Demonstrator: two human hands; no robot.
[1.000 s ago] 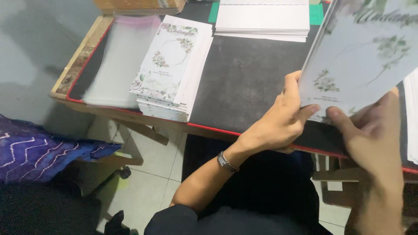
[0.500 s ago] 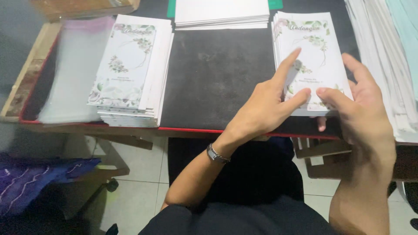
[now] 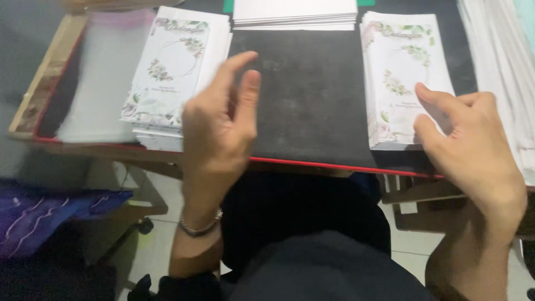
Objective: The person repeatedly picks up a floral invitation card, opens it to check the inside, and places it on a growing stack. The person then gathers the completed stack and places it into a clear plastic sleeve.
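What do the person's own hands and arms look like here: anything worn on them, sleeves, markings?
Both hands are bare, with no gloves or rings visible. The left hand has a thin silvery chain bracelet at the wrist, and the forearm below it is uncovered down to a dark sleeve edge near the elbow. The right hand has nothing visible on its wrist, and no sleeve shows.

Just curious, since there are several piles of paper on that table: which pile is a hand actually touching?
The stack of white floral-printed cards at the right of the dark mat: the right hand rests its fingertips on it. The matching left stack and the plain white stack go untouched.
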